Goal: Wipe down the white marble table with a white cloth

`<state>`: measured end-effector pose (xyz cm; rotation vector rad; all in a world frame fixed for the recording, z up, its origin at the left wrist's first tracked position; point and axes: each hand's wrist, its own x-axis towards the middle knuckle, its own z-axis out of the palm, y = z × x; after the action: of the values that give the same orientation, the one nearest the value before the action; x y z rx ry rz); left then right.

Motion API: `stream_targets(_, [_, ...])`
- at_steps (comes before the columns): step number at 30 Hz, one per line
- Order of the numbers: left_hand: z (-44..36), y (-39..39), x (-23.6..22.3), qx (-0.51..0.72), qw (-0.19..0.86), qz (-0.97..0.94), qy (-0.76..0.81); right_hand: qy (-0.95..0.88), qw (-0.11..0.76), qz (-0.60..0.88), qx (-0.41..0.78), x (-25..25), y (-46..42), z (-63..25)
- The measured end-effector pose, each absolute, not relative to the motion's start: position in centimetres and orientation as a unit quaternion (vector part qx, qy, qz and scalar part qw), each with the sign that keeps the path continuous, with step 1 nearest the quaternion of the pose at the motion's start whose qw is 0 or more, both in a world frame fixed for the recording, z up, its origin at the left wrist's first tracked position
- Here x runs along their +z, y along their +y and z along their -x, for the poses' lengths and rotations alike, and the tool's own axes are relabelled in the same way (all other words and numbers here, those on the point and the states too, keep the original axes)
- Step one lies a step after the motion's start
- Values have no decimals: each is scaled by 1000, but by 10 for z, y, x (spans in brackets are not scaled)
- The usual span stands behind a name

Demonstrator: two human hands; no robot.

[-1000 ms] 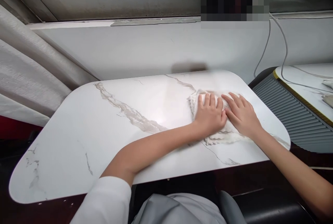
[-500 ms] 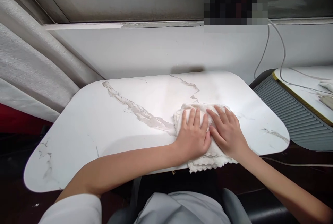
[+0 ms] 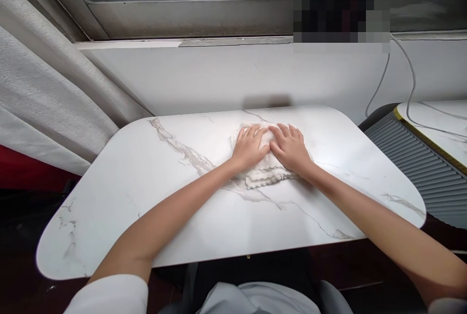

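Observation:
A folded white cloth with a scalloped edge lies on the white marble-patterned table, toward its far side. Pressed on the cloth's left part is my left hand, fingers stretched out and pointing away from me. My right hand rests on the right part with its fingers spread. The thumbs nearly meet above the middle of the cloth. Both palms face down, and they hide much of the cloth's upper surface.
Behind the table are a white wall and a window. A pale curtain hangs at the left. At the right stands a second table with a grey ribbed side, and a thin cable runs down to it.
Both hands have pushed the cloth away from me and slightly left, from the table's near edge to its far half. The camera view has shifted a little.

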<state>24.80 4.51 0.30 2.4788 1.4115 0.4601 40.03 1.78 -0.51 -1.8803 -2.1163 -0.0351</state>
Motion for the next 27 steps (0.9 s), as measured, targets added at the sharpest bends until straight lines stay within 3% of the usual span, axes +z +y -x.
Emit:
stream_targets(10, [-264,127,-3,210,86,-847,481,-713,199,672,-7,-9,100,-408])
stream_targets(27, [-245,173,-3,215,66,-840,494,-690,184,700,-31,-10,148,-382])
